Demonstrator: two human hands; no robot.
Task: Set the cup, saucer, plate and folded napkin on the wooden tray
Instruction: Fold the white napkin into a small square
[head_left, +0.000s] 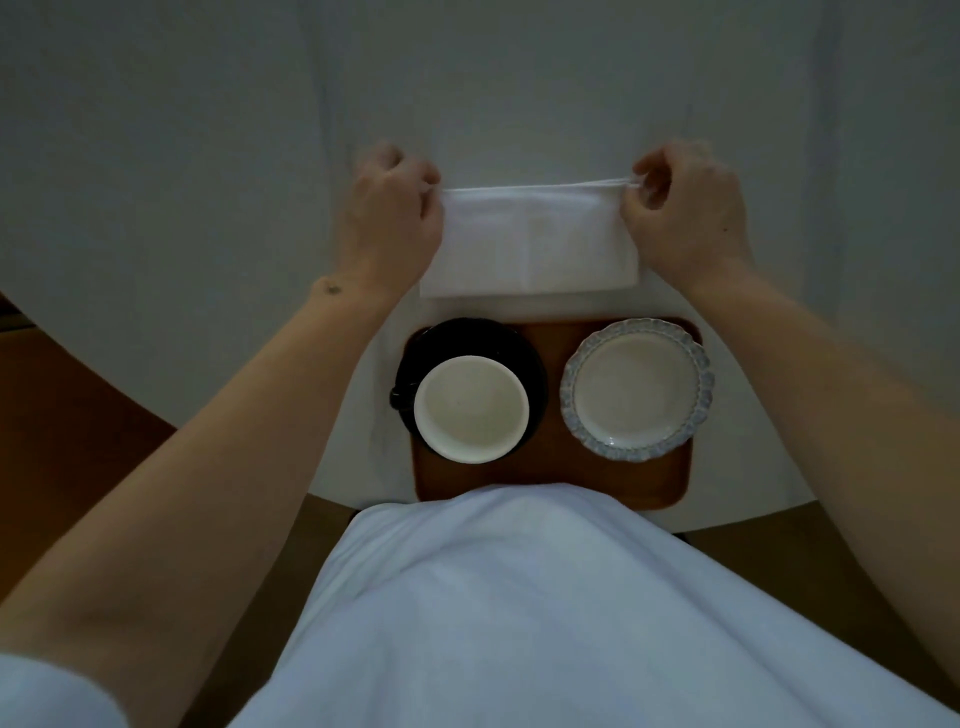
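From my head camera I read no writing or label on anything. My left hand (387, 218) and right hand (685, 213) each keep a closed pinch grip on a far corner of the white folded cloth napkin (530, 244), which lies on the white-covered worktop (208, 156) just beyond the brown wooden tray (550, 467). On the tray, the white round cup (471, 409) sits on the black round saucer (467, 338) at the left; the pale plate with a scalloped blue-grey rim (637, 389) sits at the right. My white shirt (519, 597) hides the tray's near edge. The light is dim, and my left fingertips are blurred.
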